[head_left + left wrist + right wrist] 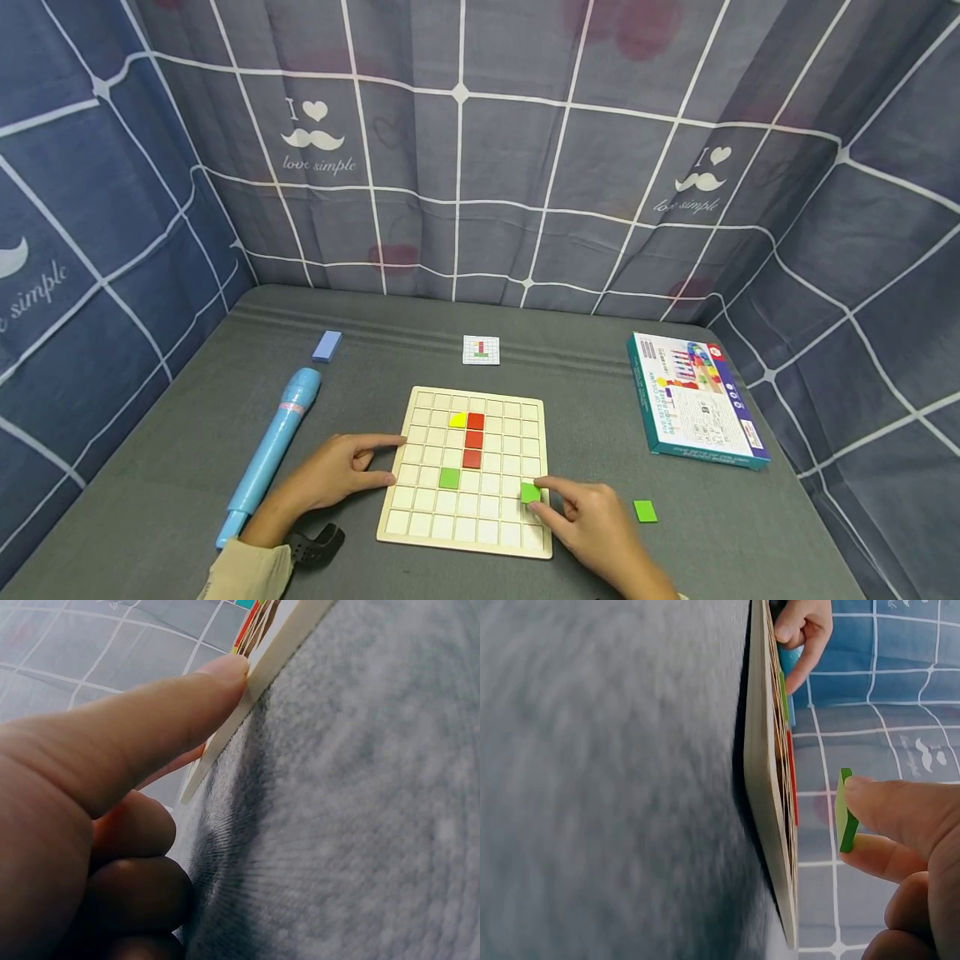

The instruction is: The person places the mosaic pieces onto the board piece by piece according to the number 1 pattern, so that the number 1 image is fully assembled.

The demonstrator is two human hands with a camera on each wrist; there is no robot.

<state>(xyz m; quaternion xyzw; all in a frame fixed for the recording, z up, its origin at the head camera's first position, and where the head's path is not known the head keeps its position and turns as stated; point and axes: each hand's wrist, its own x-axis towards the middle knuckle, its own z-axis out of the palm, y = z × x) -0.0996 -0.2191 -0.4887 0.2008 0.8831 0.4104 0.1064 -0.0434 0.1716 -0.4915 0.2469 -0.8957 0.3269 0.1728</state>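
A wooden grid board [495,533] lies on the grey table. On it sit a yellow quarter-round piece [457,420], three red squares in a column [474,439] and a green square [449,477]. My right hand [592,525] pinches another green square tile [530,492] just above the board's right side; in the right wrist view the tile [845,810] hangs apart from the board [769,787]. My left hand [341,471] touches the board's left edge with its forefinger [187,697] straight and the other fingers curled.
A loose green tile [645,511] lies right of the board. A game box [697,398] is at the right, a small pattern card [481,350] behind the board, a blue block [327,345] and a blue toy microphone [270,450] at the left. Fabric walls enclose the table.
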